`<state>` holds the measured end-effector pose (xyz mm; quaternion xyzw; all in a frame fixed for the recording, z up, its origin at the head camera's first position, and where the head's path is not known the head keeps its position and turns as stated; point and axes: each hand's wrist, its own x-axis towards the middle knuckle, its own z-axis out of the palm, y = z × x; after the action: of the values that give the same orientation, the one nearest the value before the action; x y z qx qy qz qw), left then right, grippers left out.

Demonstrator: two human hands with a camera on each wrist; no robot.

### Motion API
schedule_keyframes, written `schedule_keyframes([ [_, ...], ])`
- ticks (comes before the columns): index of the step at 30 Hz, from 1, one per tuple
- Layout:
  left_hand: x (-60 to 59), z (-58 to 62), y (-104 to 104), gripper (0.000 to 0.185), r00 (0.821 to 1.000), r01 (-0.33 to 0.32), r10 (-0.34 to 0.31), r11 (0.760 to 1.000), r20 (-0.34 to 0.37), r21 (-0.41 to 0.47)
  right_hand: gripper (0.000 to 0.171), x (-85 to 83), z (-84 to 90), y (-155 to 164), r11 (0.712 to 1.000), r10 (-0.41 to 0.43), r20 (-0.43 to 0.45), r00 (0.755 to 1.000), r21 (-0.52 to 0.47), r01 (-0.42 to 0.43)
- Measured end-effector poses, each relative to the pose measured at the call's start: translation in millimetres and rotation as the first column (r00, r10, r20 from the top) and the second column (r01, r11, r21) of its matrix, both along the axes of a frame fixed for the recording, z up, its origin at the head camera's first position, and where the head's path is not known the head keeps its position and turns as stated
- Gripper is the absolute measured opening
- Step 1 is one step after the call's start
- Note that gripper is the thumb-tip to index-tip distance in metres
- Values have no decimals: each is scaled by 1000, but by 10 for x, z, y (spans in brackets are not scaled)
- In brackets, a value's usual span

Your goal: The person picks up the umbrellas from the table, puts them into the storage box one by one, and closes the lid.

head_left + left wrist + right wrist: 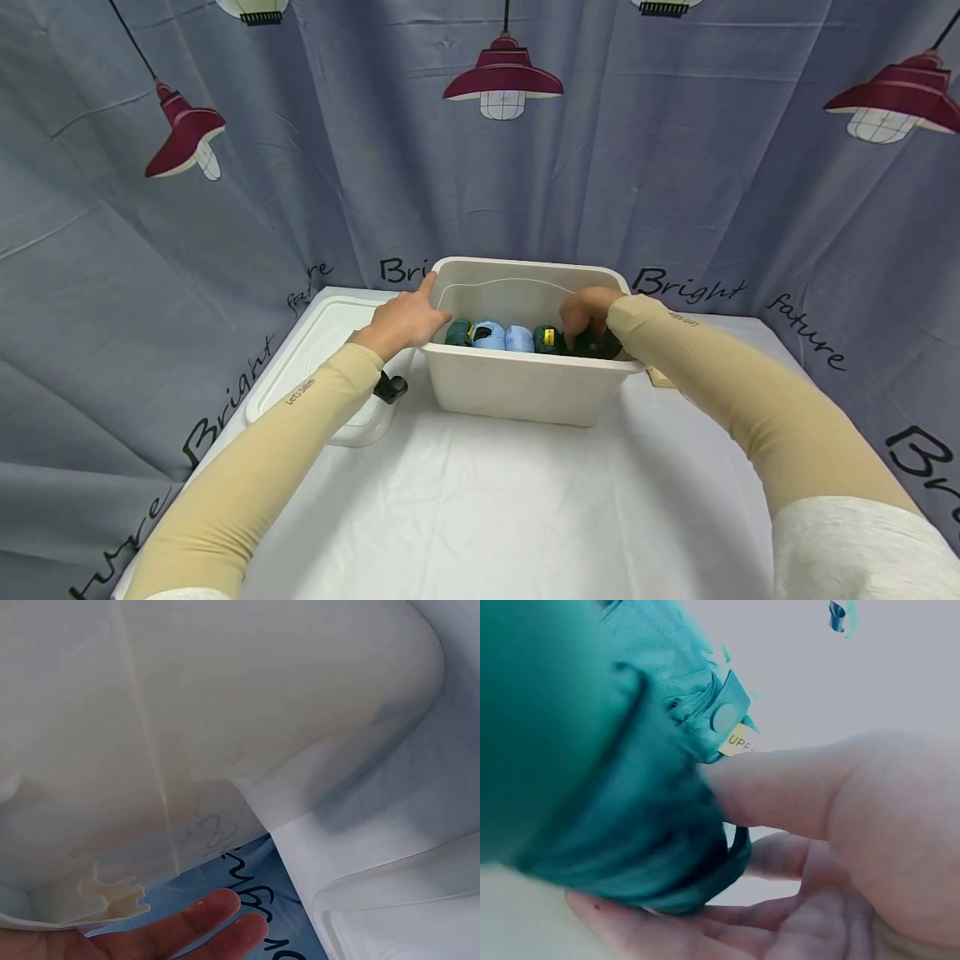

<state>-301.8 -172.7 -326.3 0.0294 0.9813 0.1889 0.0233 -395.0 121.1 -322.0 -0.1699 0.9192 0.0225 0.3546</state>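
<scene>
A white plastic bin [517, 387] stands on the table with a row of small rolled-up fabric bundles inside, probably compact umbrellas. From the left come a dark green one, two light blue ones [489, 336] and a dark green umbrella with a yellow tag [550, 339]. My left hand [405, 321] rests at the bin's left rim, thumb over the edge; two fairly straight fingers [225, 919] show outside the wall. Down in the bin's right end, my right hand [588, 312] grips a dark green folded umbrella [645, 832] between thumb and fingers.
A white lid [330, 308] lies on the table left of the bin, partly behind my left forearm. Something flat and yellowish [660, 379] shows at the bin's right, mostly hidden by my right sleeve. A grey-blue printed curtain [480, 183] hangs behind the table.
</scene>
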Motion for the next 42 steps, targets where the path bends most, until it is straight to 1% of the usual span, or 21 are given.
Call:
schedule_keyframes([
  [2, 1, -1, 2, 85, 1000, 0, 0, 1000, -1, 1, 15, -7, -9, 13, 1000, -18, 16, 1000, -17, 19],
  [5, 2, -2, 5, 85, 1000, -1, 1, 1000, -1, 1, 20, -22, -18, 43, 996, -66, 74, 995, -56, 70],
  [9, 2, -6, 12, 85, 1000, -8, 8, 1000, 12, -2, 30, -45, -20, 81, 992, -87, 123, 989, -82, 98],
  [13, 0, -21, 20, 84, 1000, -13, 12, 1000, 22, 3, 39, -60, -24, 107, 994, -72, 117, 991, -78, 81],
  [19, 7, -44, 26, 83, 1000, -14, 14, 1000, 18, 0, 42, -51, 0, 150, 994, -67, 96, 993, -77, 75],
  [22, 14, -33, 27, 84, 1000, -14, 14, 1000, 15, 0, 51, -29, 50, 177, 992, -74, 90, 993, -94, 82],
  [26, 16, -10, 28, 84, 1000, -12, 12, 1000, 14, 1, 64, 6, 147, 201, 988, -49, 83, 995, -142, 60],
  [30, 16, -3, 26, 84, 1000, -12, 12, 1000, 15, -2, 65, 69, 257, 192, 973, -14, 79, 997, -227, 32],
  [33, 10, -4, 21, 84, 1000, -15, 15, 1000, 10, -4, 63, 132, 353, 185, 958, -26, 35, 999, -286, 35],
  [37, 4, -3, 22, 83, 1000, -13, 13, 1000, 6, -4, 60, 177, 453, 217, 944, -48, -70, 996, -330, 22],
  [40, 3, -2, 22, 84, 1000, -11, 12, 1000, 9, -6, 57, 203, 501, 269, 936, -32, -171, 985, -352, -31],
  [42, 2, -2, 23, 84, 1000, -12, 12, 1000, 13, -9, 55, 235, 524, 314, 928, -29, -243, 970, -368, -64],
])
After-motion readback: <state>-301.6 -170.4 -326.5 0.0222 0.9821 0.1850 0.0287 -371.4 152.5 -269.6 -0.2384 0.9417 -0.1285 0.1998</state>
